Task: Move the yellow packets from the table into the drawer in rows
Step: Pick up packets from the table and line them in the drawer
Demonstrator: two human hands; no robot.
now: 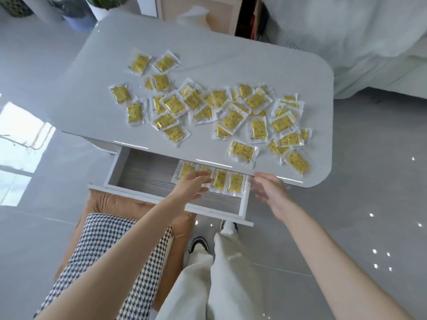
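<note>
Four packets [235, 182] start a row in the drawer [143, 174] | left hand [193, 183] flat over them, right hand [269, 188] loose, empty | next: likely fetch more from the surface [208, 49]

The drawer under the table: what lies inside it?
One row of four yellow packets shows at its right side; the left hand covers part of two. The tabletop hides the back of the drawer.
</note>
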